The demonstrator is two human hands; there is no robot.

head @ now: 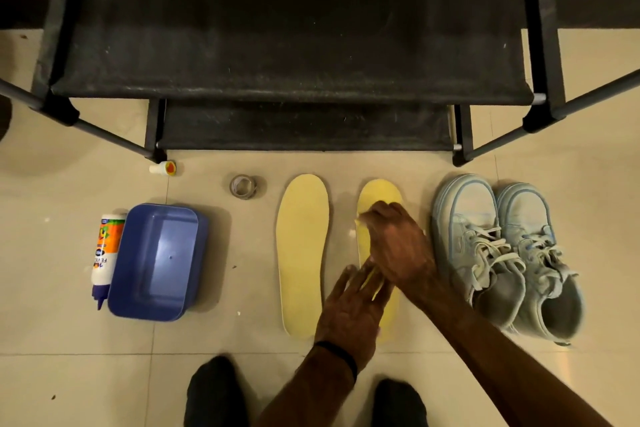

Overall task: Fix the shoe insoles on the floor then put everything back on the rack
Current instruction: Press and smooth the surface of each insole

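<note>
Pressing on the right yellow insole (379, 194), both hands work over it on the tiled floor (242, 340). The left hand (349, 308) lies flat with straight fingers on its lower half; the right hand (398, 246) rests above with fingers bent onto the insole, though whether it pinches anything cannot be told. The other insole (303, 253) lies just beside, left. The glue bottle (105, 253) by the blue tub (156, 260) carries letters reading roughly "FEVIC". Pale sneakers (505, 253) stand right, the rack (291, 62) beyond.

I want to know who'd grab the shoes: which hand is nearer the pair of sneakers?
Right. The right hand lies on the right insole, just beside the sneakers; the left hand presses the same insole's heel end, farther from them.
</note>
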